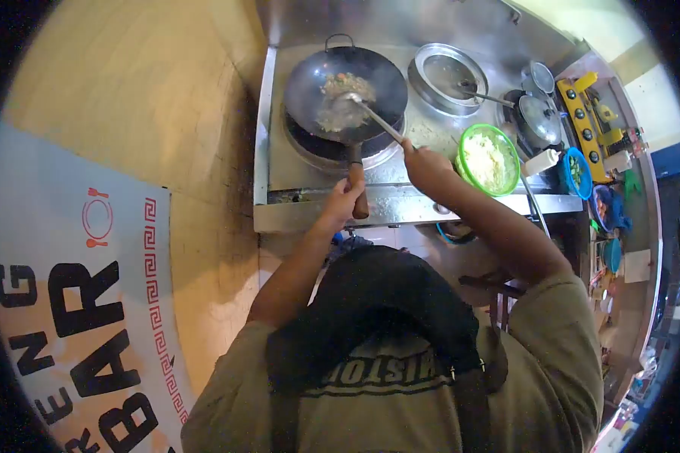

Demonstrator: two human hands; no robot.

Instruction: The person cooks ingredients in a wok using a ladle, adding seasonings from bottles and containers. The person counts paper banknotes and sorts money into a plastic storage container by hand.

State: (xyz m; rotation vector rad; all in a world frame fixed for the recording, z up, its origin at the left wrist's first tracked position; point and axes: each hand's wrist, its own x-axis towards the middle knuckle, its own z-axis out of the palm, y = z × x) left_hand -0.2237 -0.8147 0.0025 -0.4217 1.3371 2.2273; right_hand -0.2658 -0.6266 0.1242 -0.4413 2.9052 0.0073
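My left hand [345, 200] is closed around the wooden handle of a dark wok [304, 90], which sits tilted over the left burner ring [389, 155]. In my right hand [429, 167] is the shaft of a long metal ladle [385, 127]. Its head rests in the wok among brownish, chopped food [349, 84], and a light haze blurs the lower part of that food. Just right of my right hand stands a bright green bowl [518, 170] heaped with pale, fine-cut food [485, 160] whose kind I cannot make out.
A round metal pot [423, 94] stands behind, a second ladle [491, 98] lying across it. Farther right are a lidded pot [540, 121], a white squeeze bottle [542, 162], a blue basket [576, 174] with greens, and a yellow gas stove [582, 124]. A wall [211, 151] borders the left.
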